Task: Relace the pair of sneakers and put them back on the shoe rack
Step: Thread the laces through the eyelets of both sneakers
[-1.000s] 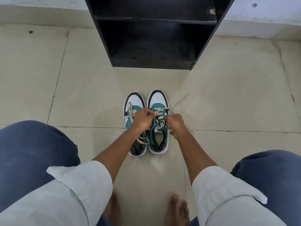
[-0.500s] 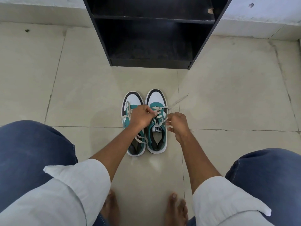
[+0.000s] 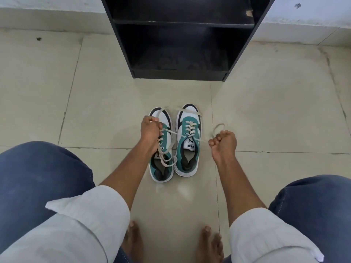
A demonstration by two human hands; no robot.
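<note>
On the tiled floor [image 3: 266, 114], in front of the black shoe rack [image 3: 182, 44], stand 2 sneakers side by side, toes toward the rack, heels toward the person. Both white, teal and black. Right sneaker [image 3: 188, 141]: tongue label reads "PUMA" with the cat logo above it, seen upside-down. Left sneaker [image 3: 161, 154]: tongue label mostly covered by the wrist; text not readable.

Laces: 2, both cream. Right sneaker's lace [image 3: 190, 128] is threaded through the eyelets in crossing rows, both ends drawn out sideways and taut. Left sneaker's lace [image 3: 167, 160] lies loose, looping over the shoe's opening.

Left hand [image 3: 151, 130]: fingers curled tight into a fist around one end of the right sneaker's lace, held above the left sneaker; the tail loops forward past the toes. Right hand [image 3: 224, 142]: fist closed on the other end, out to the right of the pair above bare tile, with the spare tail looping up beyond the knuckles.

Rack: 2 shelves visible, neither holding shoes. Bare feet: 2, at the near edge of the view. Rolled white sleeves: 2.
</note>
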